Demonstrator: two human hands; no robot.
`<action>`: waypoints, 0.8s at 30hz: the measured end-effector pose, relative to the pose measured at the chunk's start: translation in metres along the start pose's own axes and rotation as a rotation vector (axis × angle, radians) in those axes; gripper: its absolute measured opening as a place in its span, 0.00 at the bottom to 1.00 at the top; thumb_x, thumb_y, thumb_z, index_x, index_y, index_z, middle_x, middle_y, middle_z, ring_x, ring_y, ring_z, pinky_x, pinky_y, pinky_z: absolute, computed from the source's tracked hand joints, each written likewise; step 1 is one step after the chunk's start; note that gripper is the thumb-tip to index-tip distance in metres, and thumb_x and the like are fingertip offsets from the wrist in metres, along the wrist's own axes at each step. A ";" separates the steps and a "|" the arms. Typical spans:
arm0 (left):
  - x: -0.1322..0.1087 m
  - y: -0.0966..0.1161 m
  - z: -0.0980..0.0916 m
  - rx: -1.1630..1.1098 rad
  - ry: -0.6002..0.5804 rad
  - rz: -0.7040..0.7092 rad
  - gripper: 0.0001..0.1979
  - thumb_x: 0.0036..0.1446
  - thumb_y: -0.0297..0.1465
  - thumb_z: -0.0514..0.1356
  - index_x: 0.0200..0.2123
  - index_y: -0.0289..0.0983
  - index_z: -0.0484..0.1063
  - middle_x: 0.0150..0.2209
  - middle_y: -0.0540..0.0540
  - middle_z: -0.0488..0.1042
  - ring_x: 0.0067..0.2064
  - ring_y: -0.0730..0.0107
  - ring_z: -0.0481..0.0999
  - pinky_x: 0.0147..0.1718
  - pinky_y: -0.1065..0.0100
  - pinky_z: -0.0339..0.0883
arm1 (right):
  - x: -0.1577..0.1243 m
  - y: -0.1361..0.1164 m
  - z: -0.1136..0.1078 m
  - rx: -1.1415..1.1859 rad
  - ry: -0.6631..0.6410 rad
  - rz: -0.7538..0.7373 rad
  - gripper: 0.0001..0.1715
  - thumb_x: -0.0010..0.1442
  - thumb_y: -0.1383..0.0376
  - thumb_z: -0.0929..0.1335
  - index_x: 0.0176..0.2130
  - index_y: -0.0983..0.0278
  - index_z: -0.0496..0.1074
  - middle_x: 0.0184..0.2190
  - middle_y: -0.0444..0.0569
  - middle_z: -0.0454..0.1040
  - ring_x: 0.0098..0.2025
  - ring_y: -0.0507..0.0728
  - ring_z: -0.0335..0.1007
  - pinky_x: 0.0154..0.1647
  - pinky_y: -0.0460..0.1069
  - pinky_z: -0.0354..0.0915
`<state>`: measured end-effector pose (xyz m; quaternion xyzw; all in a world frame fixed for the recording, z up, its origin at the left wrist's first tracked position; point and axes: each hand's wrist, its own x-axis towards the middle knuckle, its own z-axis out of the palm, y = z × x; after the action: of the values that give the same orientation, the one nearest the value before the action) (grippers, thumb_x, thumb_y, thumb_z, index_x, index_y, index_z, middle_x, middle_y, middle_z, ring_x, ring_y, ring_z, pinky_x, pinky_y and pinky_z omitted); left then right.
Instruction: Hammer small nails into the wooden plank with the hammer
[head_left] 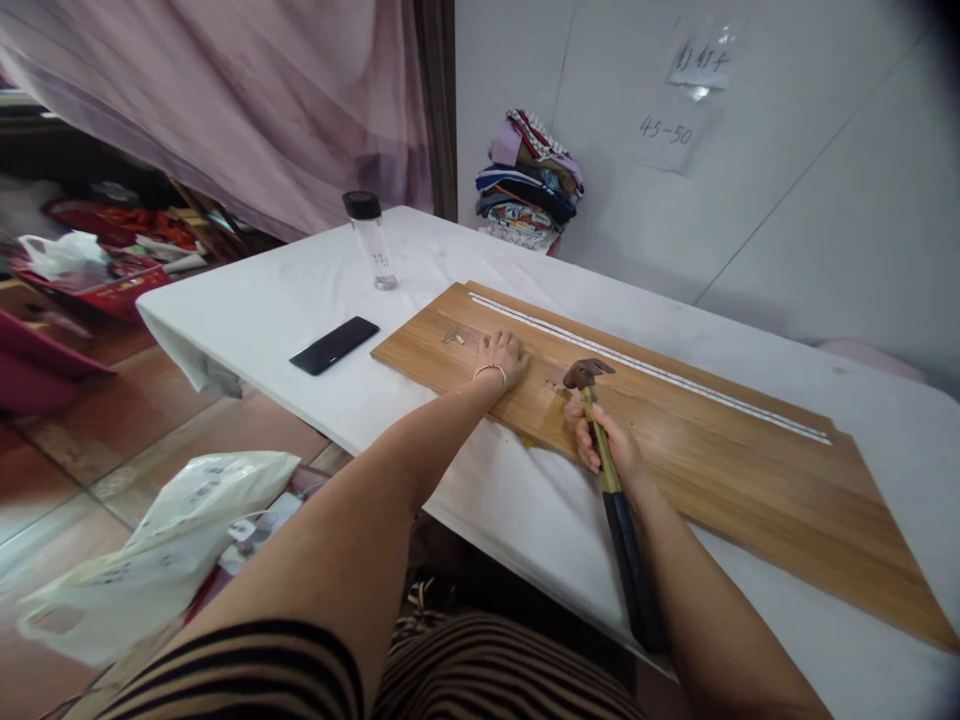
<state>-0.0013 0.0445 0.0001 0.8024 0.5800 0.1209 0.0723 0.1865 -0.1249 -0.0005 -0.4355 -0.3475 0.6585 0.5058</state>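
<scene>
My right hand [611, 440] is wrapped round the yellow shaft of a claw hammer [604, 440], just below its rusty head, with the black grip hanging down over the table's front edge. Flat on a long wooden board [750, 490] lies my left hand [504, 358], fingers stretched out, a thin bracelet at the wrist. Left of it sits a small pile of nails [454, 337]. Between my two hands, small dark marks or nails [553, 383] show on the wood, too small to tell which. A white measuring strip [652, 366] runs along the board's far side.
A white-covered table [255, 290] bears the board, a black phone [334, 345] and a clear bottle with black lid [375, 245]. Folded clothes [529, 185] are stacked at the back by the wall. A plastic bag [172, 540] is at lower left, beside the table.
</scene>
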 end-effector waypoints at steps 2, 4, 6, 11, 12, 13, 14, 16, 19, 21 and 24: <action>0.000 0.000 -0.001 0.000 -0.007 -0.001 0.20 0.72 0.39 0.51 0.55 0.38 0.76 0.66 0.36 0.73 0.69 0.51 0.65 0.67 0.50 0.57 | 0.000 -0.001 0.000 -0.003 -0.013 0.012 0.26 0.57 0.44 0.74 0.39 0.61 0.71 0.18 0.35 0.67 0.09 0.46 0.52 0.07 0.43 0.50; -0.001 0.001 -0.002 0.005 -0.007 0.002 0.20 0.72 0.39 0.51 0.55 0.38 0.77 0.65 0.36 0.73 0.68 0.50 0.66 0.67 0.50 0.57 | 0.000 -0.001 -0.001 -0.002 -0.027 0.019 0.25 0.58 0.44 0.74 0.39 0.61 0.70 0.18 0.35 0.67 0.10 0.46 0.52 0.07 0.43 0.50; -0.002 0.002 -0.002 0.013 -0.003 0.007 0.20 0.72 0.38 0.50 0.55 0.38 0.77 0.64 0.36 0.74 0.68 0.50 0.66 0.67 0.50 0.57 | 0.000 -0.002 -0.001 0.002 -0.034 0.016 0.25 0.58 0.44 0.74 0.39 0.61 0.70 0.18 0.35 0.68 0.10 0.46 0.52 0.08 0.43 0.50; -0.003 0.002 -0.002 0.020 0.006 0.012 0.21 0.72 0.39 0.49 0.56 0.37 0.76 0.64 0.36 0.73 0.68 0.50 0.66 0.68 0.49 0.56 | 0.000 -0.002 0.000 -0.004 -0.029 0.036 0.27 0.56 0.42 0.74 0.39 0.60 0.70 0.18 0.34 0.67 0.09 0.46 0.52 0.08 0.43 0.49; -0.003 0.001 -0.002 0.020 0.005 0.011 0.21 0.72 0.39 0.49 0.56 0.37 0.76 0.65 0.36 0.73 0.68 0.50 0.66 0.68 0.49 0.56 | 0.000 -0.002 0.000 -0.006 -0.027 0.040 0.27 0.57 0.42 0.74 0.39 0.60 0.70 0.18 0.34 0.67 0.09 0.46 0.52 0.08 0.43 0.49; -0.002 0.001 -0.001 0.021 0.002 0.010 0.21 0.72 0.39 0.49 0.56 0.37 0.76 0.65 0.36 0.73 0.69 0.51 0.65 0.68 0.50 0.56 | 0.001 -0.002 0.000 -0.008 -0.027 0.041 0.26 0.58 0.42 0.74 0.39 0.60 0.70 0.18 0.34 0.67 0.09 0.46 0.52 0.08 0.43 0.48; -0.002 0.001 -0.001 0.022 -0.001 0.007 0.21 0.72 0.39 0.50 0.56 0.37 0.76 0.66 0.36 0.72 0.69 0.51 0.65 0.68 0.50 0.56 | 0.001 -0.002 0.000 -0.009 -0.026 0.039 0.26 0.58 0.43 0.73 0.39 0.60 0.70 0.18 0.35 0.67 0.09 0.46 0.52 0.08 0.43 0.48; -0.001 0.000 0.000 0.018 -0.007 0.001 0.21 0.72 0.39 0.50 0.56 0.38 0.76 0.66 0.36 0.72 0.69 0.50 0.65 0.68 0.50 0.56 | 0.001 -0.002 0.000 -0.010 -0.018 0.030 0.26 0.58 0.42 0.73 0.39 0.61 0.71 0.18 0.35 0.67 0.09 0.46 0.52 0.08 0.43 0.49; 0.001 -0.001 0.000 0.003 -0.014 0.002 0.20 0.72 0.40 0.50 0.56 0.38 0.76 0.65 0.36 0.73 0.69 0.50 0.65 0.67 0.49 0.56 | 0.000 -0.002 0.000 -0.016 -0.013 0.033 0.27 0.56 0.42 0.74 0.39 0.61 0.72 0.17 0.35 0.67 0.09 0.46 0.52 0.08 0.43 0.49; 0.001 -0.001 0.000 0.000 -0.012 0.002 0.20 0.72 0.39 0.51 0.56 0.38 0.76 0.65 0.36 0.73 0.69 0.50 0.65 0.68 0.50 0.56 | 0.000 -0.002 0.000 -0.019 -0.024 0.039 0.26 0.58 0.43 0.74 0.39 0.61 0.72 0.18 0.35 0.68 0.09 0.46 0.52 0.08 0.43 0.49; 0.000 0.000 0.000 0.004 -0.002 -0.003 0.20 0.72 0.39 0.51 0.56 0.39 0.76 0.66 0.37 0.72 0.70 0.50 0.64 0.68 0.50 0.55 | 0.000 -0.001 -0.001 -0.017 -0.034 0.027 0.25 0.60 0.43 0.73 0.40 0.60 0.71 0.18 0.35 0.68 0.09 0.47 0.52 0.08 0.43 0.49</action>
<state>-0.0013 0.0447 -0.0002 0.8019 0.5812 0.1187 0.0714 0.1881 -0.1244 0.0003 -0.4332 -0.3559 0.6697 0.4870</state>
